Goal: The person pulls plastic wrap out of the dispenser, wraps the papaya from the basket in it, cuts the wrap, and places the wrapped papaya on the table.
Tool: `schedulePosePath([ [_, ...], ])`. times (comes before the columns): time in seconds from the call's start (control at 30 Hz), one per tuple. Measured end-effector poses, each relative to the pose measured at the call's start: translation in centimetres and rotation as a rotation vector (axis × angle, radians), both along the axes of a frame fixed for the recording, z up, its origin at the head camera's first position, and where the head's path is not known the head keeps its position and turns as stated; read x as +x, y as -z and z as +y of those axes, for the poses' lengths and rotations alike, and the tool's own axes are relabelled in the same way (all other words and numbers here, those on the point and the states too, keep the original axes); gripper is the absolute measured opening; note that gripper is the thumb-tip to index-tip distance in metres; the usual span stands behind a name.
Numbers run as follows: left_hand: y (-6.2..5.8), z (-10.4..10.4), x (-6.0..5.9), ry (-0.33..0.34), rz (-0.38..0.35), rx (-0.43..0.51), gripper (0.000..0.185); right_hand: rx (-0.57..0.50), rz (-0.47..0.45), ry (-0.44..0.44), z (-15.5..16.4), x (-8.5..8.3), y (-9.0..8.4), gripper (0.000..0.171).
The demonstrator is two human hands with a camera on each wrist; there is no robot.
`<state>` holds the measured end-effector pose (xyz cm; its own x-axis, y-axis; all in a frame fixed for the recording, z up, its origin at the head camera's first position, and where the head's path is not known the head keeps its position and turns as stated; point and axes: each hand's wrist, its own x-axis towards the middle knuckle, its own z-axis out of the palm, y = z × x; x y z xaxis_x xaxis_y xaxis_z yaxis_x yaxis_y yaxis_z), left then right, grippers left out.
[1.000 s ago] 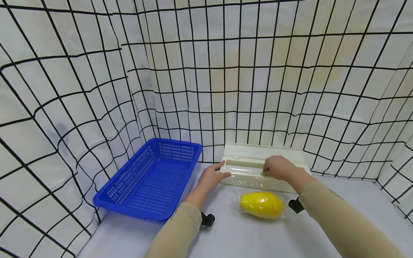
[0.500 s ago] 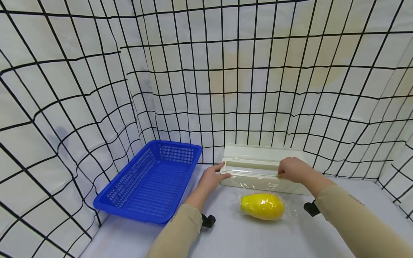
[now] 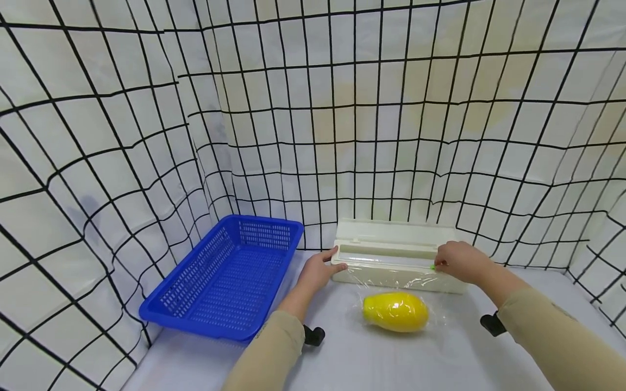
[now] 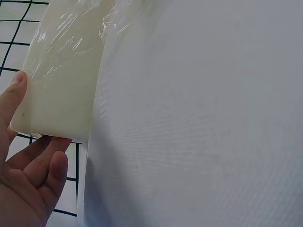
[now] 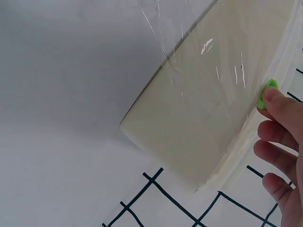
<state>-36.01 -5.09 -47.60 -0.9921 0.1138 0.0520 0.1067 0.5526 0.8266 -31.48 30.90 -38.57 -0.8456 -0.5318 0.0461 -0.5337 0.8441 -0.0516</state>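
A cream cling film dispenser [image 3: 364,276] lies at the back with its lid raised. My left hand [image 3: 314,271] grips its left end, the thumb on the upper front edge and the fingers at the end wall [image 4: 57,111]. At the right, my right hand [image 3: 459,262] pinches a small green slide cutter [image 5: 268,94] between thumb and forefinger on the front edge. Clear cling film [image 5: 222,61] drapes down over the front face. Just in front sits a yellow, papaya-shaped fruit [image 3: 395,311] with the film spread around it. The film roll shows partly inside the dispenser.
A blue plastic basket [image 3: 230,288] stands at the left on the white tabletop [image 3: 371,364]. Black wire mesh [image 3: 323,157] over white cloth rises behind and along both sides, with the raised lid [image 3: 396,231] close to it.
My right hand has slid rightward along the dispenser's front edge with the green slide cutter, nearing the right end. My left hand keeps its grip on the left end; the fruit stays put.
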Motion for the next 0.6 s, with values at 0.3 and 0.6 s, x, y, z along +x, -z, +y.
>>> schedulePosePath([
  [0.3,-0.1,0.3,0.2,-0.005,-0.009,0.021,0.072,0.03,0.049,-0.028,0.6,0.3,-0.1,0.006],
  [0.6,-0.4,-0.1,0.3,-0.009,-0.018,0.024,0.073,0.063,0.107,-0.014,2.4,0.8,0.3,0.004],
])
